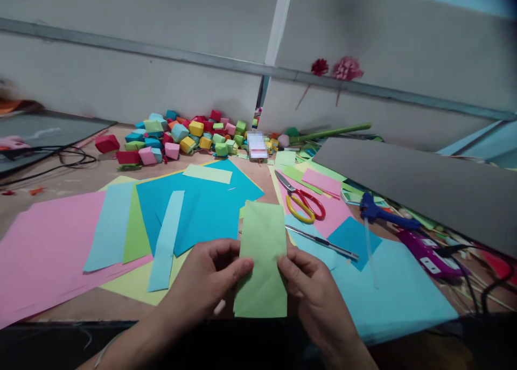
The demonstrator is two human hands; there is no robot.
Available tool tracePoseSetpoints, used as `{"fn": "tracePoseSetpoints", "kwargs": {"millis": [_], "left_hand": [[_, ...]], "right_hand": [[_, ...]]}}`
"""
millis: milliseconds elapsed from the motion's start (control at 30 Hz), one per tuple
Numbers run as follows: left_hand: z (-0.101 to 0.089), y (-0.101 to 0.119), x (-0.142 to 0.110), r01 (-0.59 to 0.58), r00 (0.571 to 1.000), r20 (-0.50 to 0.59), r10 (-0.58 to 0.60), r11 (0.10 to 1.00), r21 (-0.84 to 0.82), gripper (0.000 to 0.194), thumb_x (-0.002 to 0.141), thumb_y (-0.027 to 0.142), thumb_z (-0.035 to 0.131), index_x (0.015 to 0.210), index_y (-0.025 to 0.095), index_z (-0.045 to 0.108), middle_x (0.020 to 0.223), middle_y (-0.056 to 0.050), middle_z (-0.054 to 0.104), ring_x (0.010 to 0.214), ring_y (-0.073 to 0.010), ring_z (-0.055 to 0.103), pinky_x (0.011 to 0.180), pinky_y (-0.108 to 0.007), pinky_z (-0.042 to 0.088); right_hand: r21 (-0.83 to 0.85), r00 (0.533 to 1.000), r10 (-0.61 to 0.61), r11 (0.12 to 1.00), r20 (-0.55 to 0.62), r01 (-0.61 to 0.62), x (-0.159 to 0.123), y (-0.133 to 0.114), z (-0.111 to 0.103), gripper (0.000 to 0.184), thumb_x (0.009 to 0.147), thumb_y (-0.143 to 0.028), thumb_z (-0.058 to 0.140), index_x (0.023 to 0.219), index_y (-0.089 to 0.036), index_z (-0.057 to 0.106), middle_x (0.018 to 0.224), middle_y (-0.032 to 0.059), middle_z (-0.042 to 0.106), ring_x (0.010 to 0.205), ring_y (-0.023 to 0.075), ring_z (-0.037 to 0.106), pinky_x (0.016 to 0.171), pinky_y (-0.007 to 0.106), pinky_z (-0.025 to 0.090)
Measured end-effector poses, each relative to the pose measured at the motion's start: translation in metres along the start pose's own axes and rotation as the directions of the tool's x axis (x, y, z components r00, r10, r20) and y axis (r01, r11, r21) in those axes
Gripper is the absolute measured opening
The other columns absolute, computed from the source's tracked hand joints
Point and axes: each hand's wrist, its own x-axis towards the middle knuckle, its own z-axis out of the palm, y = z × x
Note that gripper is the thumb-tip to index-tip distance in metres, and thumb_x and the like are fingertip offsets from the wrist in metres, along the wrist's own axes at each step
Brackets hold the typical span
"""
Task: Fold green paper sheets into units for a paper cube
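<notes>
A folded piece of light green paper is held up near the table's front edge, its long side pointing away from me. My left hand pinches its left edge, thumb on top. On the opposite edge my right hand grips it the same way, with the fingers behind the paper hidden. Faint diagonal creases cross its face. Just to the right lie a craft knife and scissors with red and yellow handles. Blue paper sheets and a narrow light blue strip lie on the left.
Many small coloured paper cubes are heaped at the back, beside a phone. Pink sheets spread over the left side. A blue glue gun and a purple power strip with cables sit at right, before a grey panel.
</notes>
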Motion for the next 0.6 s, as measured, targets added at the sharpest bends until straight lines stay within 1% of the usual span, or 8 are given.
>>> {"fn": "tracePoseSetpoints", "kwargs": {"millis": [67,133,233,300,367,433,533,600], "left_hand": [[0.0040,-0.0021,-0.0008,0.003,0.998,-0.063,-0.002,1.000,0.021,0.022,0.080,0.037,0.067,0.072,0.016,0.065,0.064,0.002,0.064,0.061,-0.0114,0.059,0.055,-0.020,0.045],[0.0044,-0.0031,-0.0026,0.019,0.997,-0.077,-0.017,0.999,0.026,0.023,0.079,0.037,0.067,0.067,0.017,0.063,0.056,0.004,0.058,0.052,-0.0093,0.052,0.048,-0.019,0.038],[0.0022,-0.0031,-0.0048,0.073,0.995,-0.067,-0.071,0.997,0.035,0.024,0.078,0.039,0.067,0.068,0.017,0.063,0.050,0.006,0.053,0.042,-0.0075,0.043,0.041,-0.018,0.031],[0.0007,-0.0029,-0.0057,0.090,0.995,-0.045,-0.089,0.995,0.041,0.025,0.080,0.042,0.065,0.072,0.018,0.064,0.050,0.006,0.053,0.040,-0.0074,0.042,0.040,-0.018,0.032],[-0.0001,-0.0031,-0.0063,0.093,0.995,-0.028,-0.092,0.994,0.053,0.027,0.081,0.044,0.064,0.075,0.018,0.064,0.050,0.006,0.053,0.039,-0.0074,0.043,0.040,-0.019,0.034],[-0.0005,-0.0040,-0.0066,0.086,0.996,-0.027,-0.085,0.996,0.039,0.027,0.082,0.045,0.064,0.079,0.018,0.065,0.053,0.005,0.057,0.041,-0.0081,0.047,0.042,-0.019,0.038],[-0.0005,-0.0069,-0.0062,0.056,0.998,-0.028,-0.058,0.997,-0.062,0.028,0.081,0.044,0.067,0.087,0.018,0.064,0.070,-0.001,0.067,0.059,-0.0134,0.062,0.054,-0.024,0.049],[-0.0006,-0.0089,-0.0057,0.051,0.998,-0.033,-0.055,0.992,-0.116,0.028,0.080,0.043,0.069,0.088,0.017,0.064,0.078,-0.003,0.070,0.068,-0.0155,0.065,0.060,-0.026,0.051]], "right_hand": [[-0.049,1.000,-0.009,0.999,-0.014,0.008,-0.0006,0.0043,-0.0003,0.027,0.073,-0.043,0.079,0.081,-0.019,0.071,0.064,-0.0014,0.062,0.050,0.0096,0.051,0.049,0.023,0.044],[-0.098,0.998,-0.034,0.995,-0.052,0.028,-0.0010,0.0064,-0.0016,0.028,0.074,-0.044,0.079,0.083,-0.019,0.069,0.058,-0.0041,0.057,0.046,0.0081,0.046,0.043,0.020,0.037],[-0.152,0.992,-0.069,0.987,-0.107,0.053,-0.0008,0.0060,-0.0017,0.032,0.073,-0.047,0.078,0.074,-0.018,0.065,0.054,-0.0055,0.053,0.042,0.0066,0.041,0.039,0.020,0.031],[-0.170,0.988,-0.086,0.983,-0.129,0.063,-0.0007,0.0047,-0.0003,0.034,0.072,-0.048,0.078,0.066,-0.018,0.063,0.051,-0.0062,0.050,0.040,0.0062,0.038,0.039,0.020,0.031],[-0.195,0.983,-0.119,0.977,-0.141,0.090,-0.0008,0.0041,0.0007,0.034,0.071,-0.048,0.078,0.064,-0.019,0.062,0.048,-0.0066,0.049,0.040,0.0067,0.038,0.040,0.021,0.032],[-0.256,0.973,-0.176,0.958,-0.150,0.133,-0.0009,0.0050,0.0005,0.031,0.071,-0.045,0.079,0.063,-0.018,0.065,0.051,-0.0048,0.053,0.045,0.0084,0.043,0.044,0.022,0.037],[-0.327,0.960,-0.236,0.928,-0.150,0.177,-0.0005,0.0091,-0.0015,0.025,0.072,-0.041,0.079,0.068,-0.018,0.071,0.063,0.0000,0.064,0.058,0.0127,0.055,0.055,0.025,0.045],[-0.294,0.964,-0.228,0.938,-0.135,0.181,0.0000,0.0118,-0.0027,0.021,0.073,-0.039,0.079,0.074,-0.019,0.074,0.074,0.0032,0.071,0.068,0.0167,0.061,0.063,0.028,0.050]]}}
